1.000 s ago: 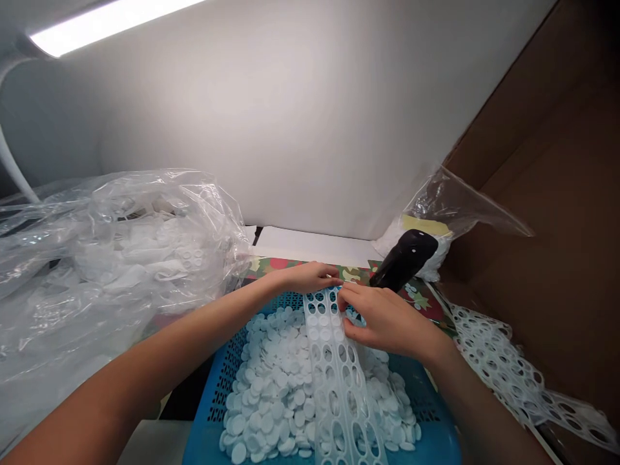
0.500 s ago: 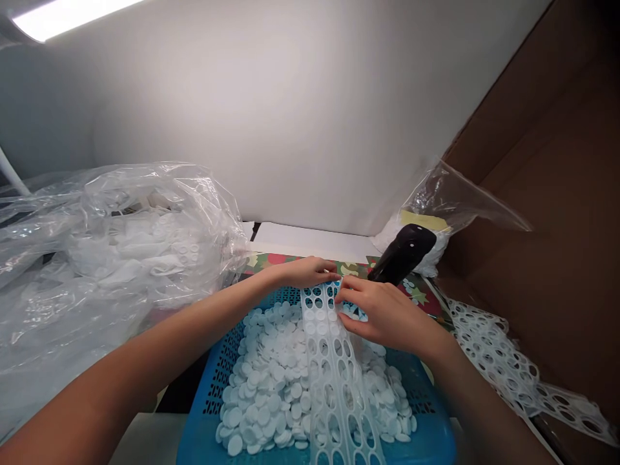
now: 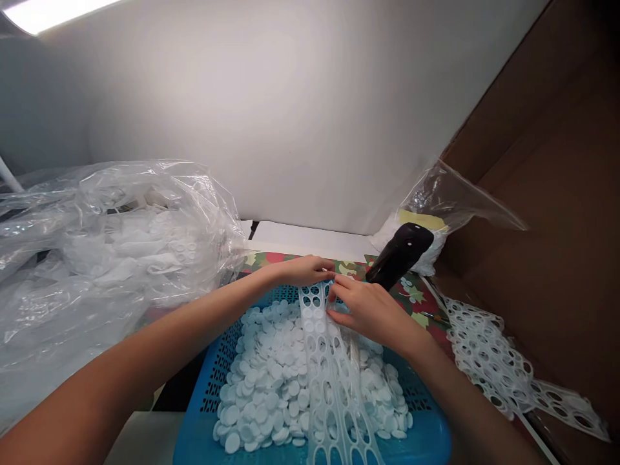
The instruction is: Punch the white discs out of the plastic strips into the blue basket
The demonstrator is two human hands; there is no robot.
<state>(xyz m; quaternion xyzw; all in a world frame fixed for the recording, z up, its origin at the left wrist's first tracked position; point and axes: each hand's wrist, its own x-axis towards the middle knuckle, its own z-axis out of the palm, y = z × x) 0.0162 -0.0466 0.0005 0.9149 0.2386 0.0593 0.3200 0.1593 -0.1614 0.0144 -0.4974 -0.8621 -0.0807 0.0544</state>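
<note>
A long white plastic strip with rows of oval holes (image 3: 323, 374) lies lengthwise over a blue basket (image 3: 194, 413). Small white discs (image 3: 266, 381) fill the basket, and a few sit in the strip near its far end. At that far end, my left hand (image 3: 310, 270) is closed with its fingertips on the strip's edge. My right hand (image 3: 368, 311) pinches the strip's right side close by, fingers bent and nearly meeting the left ones. What lies right under the fingertips is hidden.
Clear plastic bags with white parts (image 3: 145, 245) spread at the left. A black handle-like object (image 3: 400, 255) leans behind my right hand, before a bag of white pieces (image 3: 429, 255). More holed strips (image 3: 489, 349) lie at the right beside a brown cardboard wall (image 3: 547, 226).
My right hand has shifted slightly left, closer to the left hand. The strip's right side at the far end has narrowed, turned inward under my right fingers. My left hand stays nearly in place.
</note>
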